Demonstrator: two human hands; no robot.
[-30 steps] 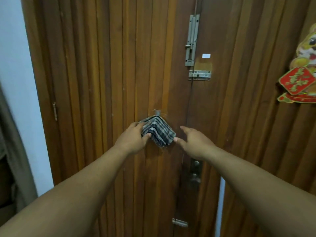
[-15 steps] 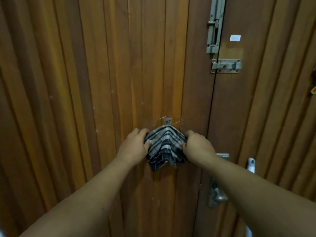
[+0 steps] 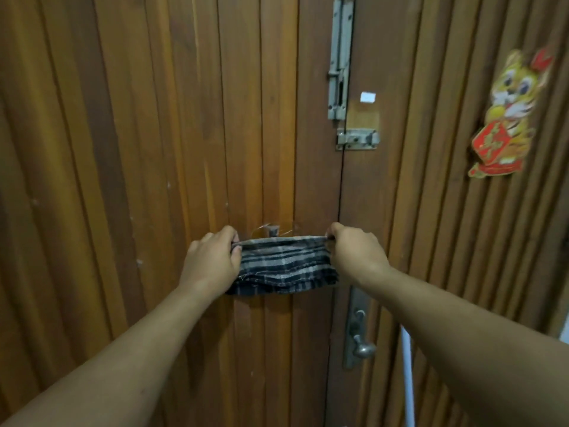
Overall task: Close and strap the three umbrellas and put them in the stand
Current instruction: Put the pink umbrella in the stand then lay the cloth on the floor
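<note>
Both hands are raised against a wooden slatted door (image 3: 154, 149), and a plaid cloth (image 3: 284, 266) is stretched flat between them. By the left hand (image 3: 211, 260) the cloth's upper left corner is pinched, with thumb and curled fingers closed on the fabric; by the right hand (image 3: 354, 252) the upper right corner is gripped in the same way. The cloth hangs down from the taut top edge between the two hands, dark with pale stripes, its lower hem frayed. Just above the cloth, between the hands, a small metal hook (image 3: 273, 232) with thin wire strands is fixed to the door. Below the right hand a metal door handle (image 3: 361, 343) on a long plate is seen. Well above the right hand a vertical slide bolt (image 3: 338, 60) and a horizontal latch (image 3: 357, 139) are mounted at the door seam. Far to the right of the right hand, higher up, a cartoon rabbit decoration (image 3: 508, 115) with a red plaque is stuck to the slats. No umbrella or stand is shown in view.
</note>
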